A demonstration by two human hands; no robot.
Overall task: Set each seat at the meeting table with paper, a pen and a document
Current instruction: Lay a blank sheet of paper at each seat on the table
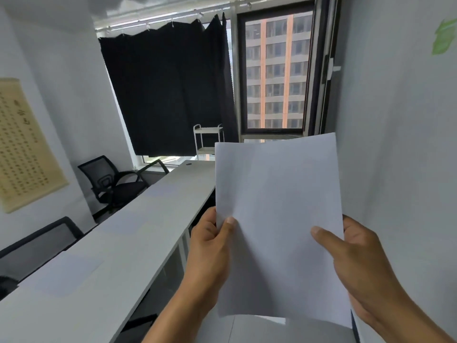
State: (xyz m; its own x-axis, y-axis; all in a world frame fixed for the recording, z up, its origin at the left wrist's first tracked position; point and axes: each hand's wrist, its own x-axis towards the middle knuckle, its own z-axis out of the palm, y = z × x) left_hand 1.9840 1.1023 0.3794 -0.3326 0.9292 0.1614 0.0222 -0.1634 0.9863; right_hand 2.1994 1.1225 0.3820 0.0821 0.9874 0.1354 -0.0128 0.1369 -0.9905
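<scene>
Both hands hold the paper [277, 219] upright in mid-air, right of the surface [138, 233]: left hand [210, 246] pinches the left edge w/ thumb in front, right hand [358, 263] grips the right edge, prob. to separate a sheet for the next seat. Faint sheets already lie on the surface.

Two bare forearms, hands: left [210, 246], right [356, 263]; sleeveless, ringless, short nails.
</scene>
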